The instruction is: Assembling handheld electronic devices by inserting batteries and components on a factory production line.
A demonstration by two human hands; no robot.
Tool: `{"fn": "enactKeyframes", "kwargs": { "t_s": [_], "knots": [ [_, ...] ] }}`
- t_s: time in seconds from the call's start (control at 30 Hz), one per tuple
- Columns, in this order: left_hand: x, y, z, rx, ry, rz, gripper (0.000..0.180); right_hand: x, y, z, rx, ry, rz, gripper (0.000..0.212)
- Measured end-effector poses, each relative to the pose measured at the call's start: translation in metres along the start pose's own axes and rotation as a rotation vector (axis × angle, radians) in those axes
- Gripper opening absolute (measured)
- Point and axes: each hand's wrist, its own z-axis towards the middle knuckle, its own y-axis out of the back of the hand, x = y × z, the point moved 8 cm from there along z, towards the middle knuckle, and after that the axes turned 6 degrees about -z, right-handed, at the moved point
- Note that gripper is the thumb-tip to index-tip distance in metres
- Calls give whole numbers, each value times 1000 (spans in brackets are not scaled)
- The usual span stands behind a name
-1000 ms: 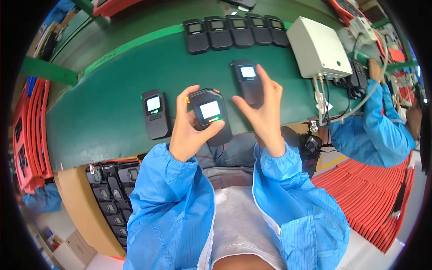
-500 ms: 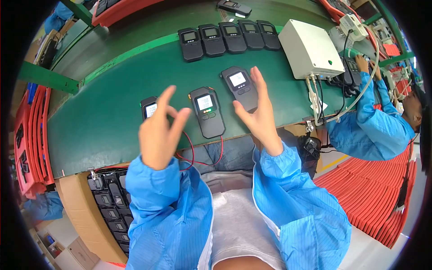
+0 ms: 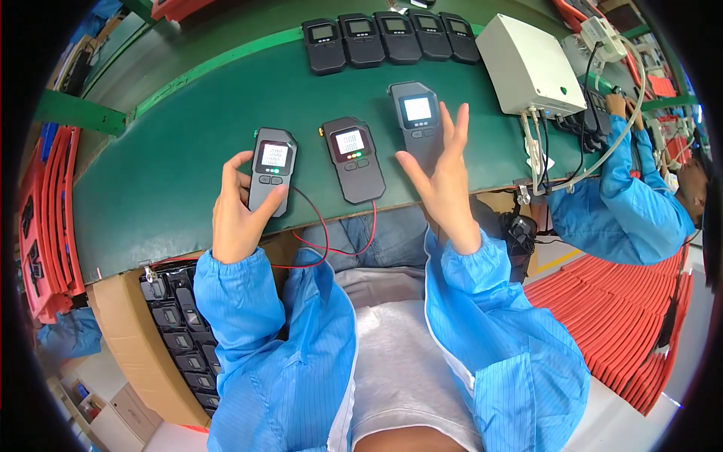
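Observation:
Three dark grey handheld meters with lit screens lie in a row on the green bench top. My left hand point(image 3: 245, 215) grips the left meter point(image 3: 276, 156), with the thumb over its lower right and the fingers along its left side. The middle meter point(image 3: 360, 175) lies untouched, a red wire running from its lower end over the bench edge. Around the lower part of the right meter point(image 3: 418, 124) is my right hand point(image 3: 446, 181), its fingers spread beyond the right side and its thumb by the left edge. Whether that hand touches it is hard to tell.
Several similar meters point(image 3: 395, 39) with unlit screens line the far side. A white box point(image 3: 527, 68) with cables stands at the right, near a co-worker in a blue sleeve point(image 3: 614, 181). Below the bench, a cardboard box point(image 3: 124, 331) holds more meters; stacked red trays point(image 3: 602, 324) are at right.
My left hand has come down from above the left meter and taken hold of it. My right hand stays around the right meter. The bench things appear higher in view.

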Motion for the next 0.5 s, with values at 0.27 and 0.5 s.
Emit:
{"fn": "enactKeyframes", "kwargs": {
  "t_s": [0.27,0.5],
  "knots": [
    [2,-1,-8,-70,-72,-430,67,6,0,0,15,69,-115,99],
    [-21,-43,-14,107,-51,-800,66,13,3,13,-35,143,-253,71]
  ]
}}
